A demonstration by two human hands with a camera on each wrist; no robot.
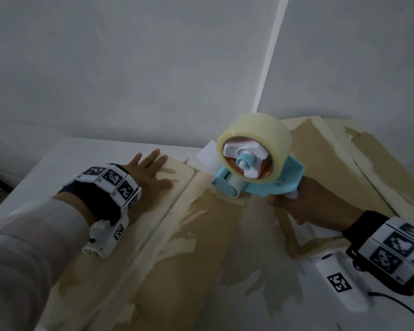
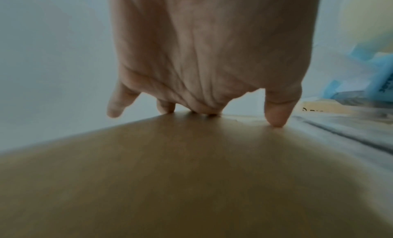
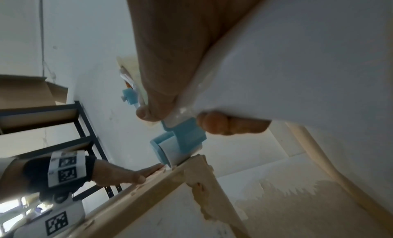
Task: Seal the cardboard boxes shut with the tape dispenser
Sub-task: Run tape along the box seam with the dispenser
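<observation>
A brown cardboard box (image 1: 201, 247) with torn, peeled patches fills the lower middle of the head view. Its two top flaps lie closed along a centre seam. My left hand (image 1: 151, 173) lies flat with straight fingers on the left flap (image 2: 191, 174), pressing near its far edge. My right hand (image 1: 306, 206) grips the white handle of a light blue tape dispenser (image 1: 253, 173) carrying a roll of clear tape (image 1: 256, 130). The dispenser's roller (image 3: 178, 154) touches the far end of the seam. A loose tape end sticks out past the roller.
A second cardboard box (image 1: 332, 168) with raised flaps sits to the right, behind my right hand. Both boxes rest on a white table (image 1: 58, 154) set against grey walls. A dark metal shelf rack (image 3: 85, 124) with cardboard on it stands off to the left.
</observation>
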